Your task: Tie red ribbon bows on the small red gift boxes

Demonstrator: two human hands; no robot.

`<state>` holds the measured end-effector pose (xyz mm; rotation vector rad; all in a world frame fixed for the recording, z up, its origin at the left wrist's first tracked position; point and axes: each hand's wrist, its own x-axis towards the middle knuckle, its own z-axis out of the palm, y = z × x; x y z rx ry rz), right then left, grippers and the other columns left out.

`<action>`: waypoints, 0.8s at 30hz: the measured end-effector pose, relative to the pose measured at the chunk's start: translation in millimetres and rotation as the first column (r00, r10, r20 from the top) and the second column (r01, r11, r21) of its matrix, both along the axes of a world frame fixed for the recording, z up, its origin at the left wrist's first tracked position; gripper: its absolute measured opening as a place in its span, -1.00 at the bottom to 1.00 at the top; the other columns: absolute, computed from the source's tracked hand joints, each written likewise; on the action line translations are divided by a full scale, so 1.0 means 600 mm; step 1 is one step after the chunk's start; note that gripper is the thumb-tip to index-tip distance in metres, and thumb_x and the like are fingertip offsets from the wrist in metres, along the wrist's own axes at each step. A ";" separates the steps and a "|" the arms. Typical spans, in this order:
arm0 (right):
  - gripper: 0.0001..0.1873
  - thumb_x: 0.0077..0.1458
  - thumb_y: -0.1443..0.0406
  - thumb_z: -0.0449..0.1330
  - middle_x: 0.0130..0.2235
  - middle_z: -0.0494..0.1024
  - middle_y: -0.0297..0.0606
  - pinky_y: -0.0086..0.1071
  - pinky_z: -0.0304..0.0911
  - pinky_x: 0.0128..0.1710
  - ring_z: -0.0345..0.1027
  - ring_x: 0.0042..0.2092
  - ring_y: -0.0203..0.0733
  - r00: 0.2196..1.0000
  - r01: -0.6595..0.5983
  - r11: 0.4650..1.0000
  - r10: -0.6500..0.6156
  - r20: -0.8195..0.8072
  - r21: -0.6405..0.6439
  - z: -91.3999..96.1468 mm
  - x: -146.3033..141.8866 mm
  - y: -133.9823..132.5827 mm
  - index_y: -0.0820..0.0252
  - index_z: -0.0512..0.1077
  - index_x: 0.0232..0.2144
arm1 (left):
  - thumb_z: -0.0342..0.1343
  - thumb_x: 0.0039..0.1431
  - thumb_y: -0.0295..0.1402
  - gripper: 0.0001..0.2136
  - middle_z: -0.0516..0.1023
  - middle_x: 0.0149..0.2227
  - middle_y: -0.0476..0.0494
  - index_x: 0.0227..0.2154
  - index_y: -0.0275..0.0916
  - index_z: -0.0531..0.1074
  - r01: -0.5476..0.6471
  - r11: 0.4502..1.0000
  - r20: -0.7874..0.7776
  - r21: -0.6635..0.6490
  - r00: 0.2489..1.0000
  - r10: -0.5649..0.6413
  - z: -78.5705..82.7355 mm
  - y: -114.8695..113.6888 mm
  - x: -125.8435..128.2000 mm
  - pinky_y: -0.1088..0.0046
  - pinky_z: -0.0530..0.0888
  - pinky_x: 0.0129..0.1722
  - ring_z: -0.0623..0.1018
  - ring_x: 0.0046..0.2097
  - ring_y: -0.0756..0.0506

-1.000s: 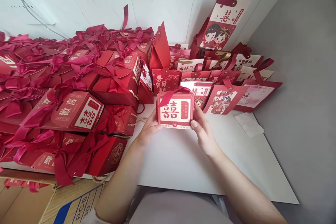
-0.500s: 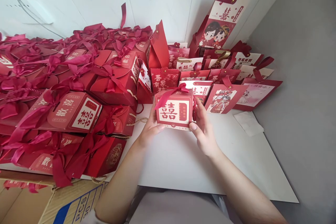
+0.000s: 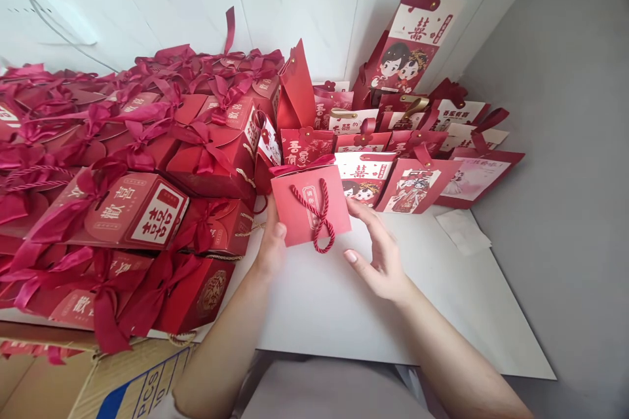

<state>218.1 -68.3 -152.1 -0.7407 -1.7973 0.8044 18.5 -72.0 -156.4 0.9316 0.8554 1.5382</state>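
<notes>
Turned since the half-second-earlier frame: the small carton (image 3: 302,219) now shows a plain red side instead of its white printed panel; the right thumb has come away from it. Left to right:

Far left, corrugated cardboard box (image 3: 132,383), brown, blue-printed, below the table edge. Above it, stacked gift boxes (image 3: 115,206), red card with curved flaps, satin bows and some twisted gold cord.

Left hand (image 3: 270,236): fingers closed around the carton's left side, thumb at the lower corner. The carton is held over the white, smooth table (image 3: 319,321), in front of the printed bags (image 3: 417,186). It is squarish, with a glossy ribbon (image 3: 307,165) on top and a twisted dark-red rope handle (image 3: 322,217) crossing and looping down its face.

Right hand (image 3: 376,252): thumb and fingers spread well apart, gripping nothing; fingertips by the carton's right edge, contact cannot be told.

Further right, flat white paper (image 3: 462,232), creased.
</notes>
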 end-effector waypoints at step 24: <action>-0.57 0.35 0.12 0.10 0.21 0.43 -0.18 -0.04 0.45 0.04 0.39 0.12 0.02 0.977 0.207 0.939 -0.213 0.007 -0.275 -0.003 -0.010 0.014 -0.09 0.33 0.23 | -0.30 0.12 0.40 -0.12 0.62 -0.07 -0.36 0.14 -0.22 0.42 0.573 0.713 0.342 -0.404 0.817 -0.464 0.009 0.008 -0.016 0.16 0.46 -0.18 0.63 -0.18 -0.34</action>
